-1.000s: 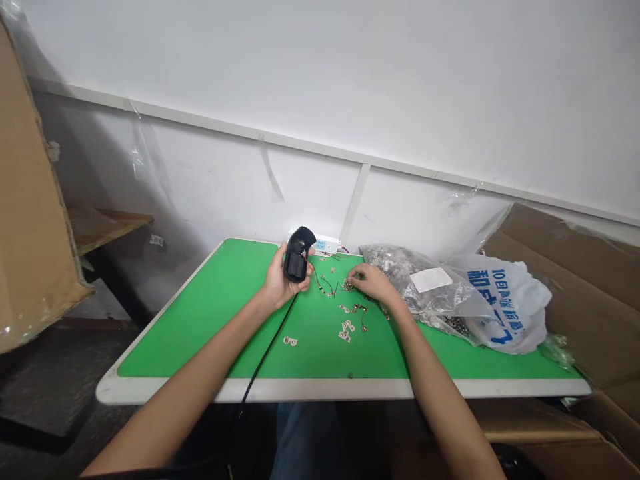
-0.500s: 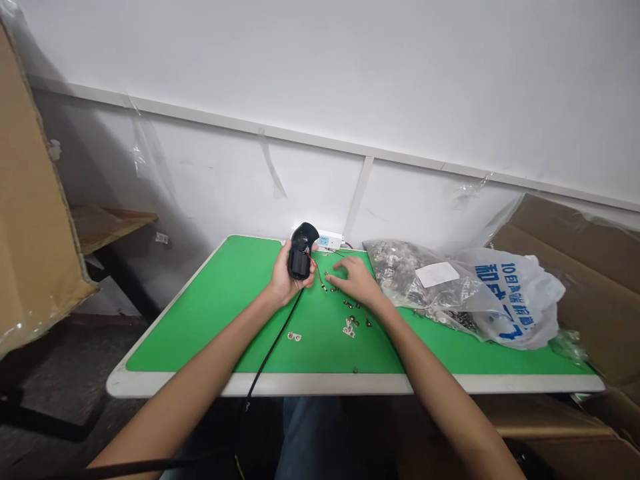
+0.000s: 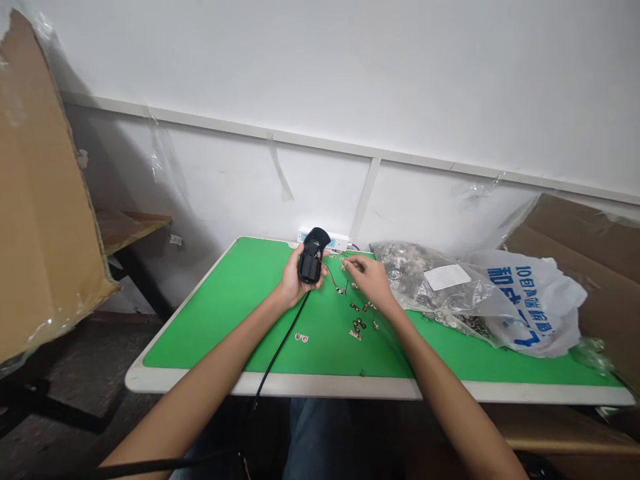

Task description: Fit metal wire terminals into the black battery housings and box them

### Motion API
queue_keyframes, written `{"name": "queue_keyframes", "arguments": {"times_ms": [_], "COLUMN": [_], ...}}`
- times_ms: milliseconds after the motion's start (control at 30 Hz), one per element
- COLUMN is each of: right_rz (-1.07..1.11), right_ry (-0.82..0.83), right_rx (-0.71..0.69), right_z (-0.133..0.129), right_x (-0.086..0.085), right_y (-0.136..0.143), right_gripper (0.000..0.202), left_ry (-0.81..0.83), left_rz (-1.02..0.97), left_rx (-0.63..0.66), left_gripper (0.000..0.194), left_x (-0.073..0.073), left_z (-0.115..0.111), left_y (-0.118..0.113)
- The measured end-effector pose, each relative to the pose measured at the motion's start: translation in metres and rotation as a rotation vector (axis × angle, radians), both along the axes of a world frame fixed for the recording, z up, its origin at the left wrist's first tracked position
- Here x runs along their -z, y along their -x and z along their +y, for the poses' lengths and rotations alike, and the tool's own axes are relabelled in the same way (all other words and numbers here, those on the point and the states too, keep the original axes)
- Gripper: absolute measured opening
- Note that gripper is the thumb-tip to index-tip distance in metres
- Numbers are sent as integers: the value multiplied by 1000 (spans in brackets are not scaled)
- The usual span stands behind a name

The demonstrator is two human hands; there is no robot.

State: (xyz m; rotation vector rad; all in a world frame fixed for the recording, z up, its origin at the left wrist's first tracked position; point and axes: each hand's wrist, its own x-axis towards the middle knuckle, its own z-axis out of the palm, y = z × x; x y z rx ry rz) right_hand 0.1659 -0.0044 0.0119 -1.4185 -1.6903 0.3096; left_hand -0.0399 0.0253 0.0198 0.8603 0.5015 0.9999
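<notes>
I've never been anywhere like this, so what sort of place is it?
Probably a small assembly or repair workshop: small metal parts lie loose on a green-topped table, near a clear plastic bag full of more parts.

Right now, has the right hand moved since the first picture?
Yes: judged against the power strip, the right hand has shifted left, closer to the strip and farther from the clear bag.

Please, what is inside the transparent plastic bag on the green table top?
Inside the transparent plastic bag are many small silvery metal parts, with darker ones near its front edge. What lies beneath the white rectangular paper and deeper in the pile is hidden.
</notes>
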Motion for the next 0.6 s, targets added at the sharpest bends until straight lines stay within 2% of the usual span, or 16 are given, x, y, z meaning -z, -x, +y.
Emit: {"name": "queue_keyframes", "arguments": {"times_ms": [133, 267, 333, 467, 600], "right_rz": [-19, -145, -206, -309, -343], "right_ry": [51, 277, 336, 303, 249], "right_rx": [-7, -222, -273, -223, -195], "right_z": [-1, -3, -4, -5, -6], "right_x": [-8, -8, -6, -1, -3], "right_y": [-17, -28, -29, -22, -20], "right_gripper": [29, 25, 21, 18, 25], "left_ry": [17, 34, 26, 26, 33], "left_rz": [-30, -59, -65, -45, -26], "left_rx": [-11, -28, -19, 0, -4], "left_gripper": [64, 64, 64, 65, 66], "left_x": [-1, -2, -1, 2, 3], "left_z": [2, 5, 6, 8, 8], "left_y": [2, 4, 4, 3, 2]}}
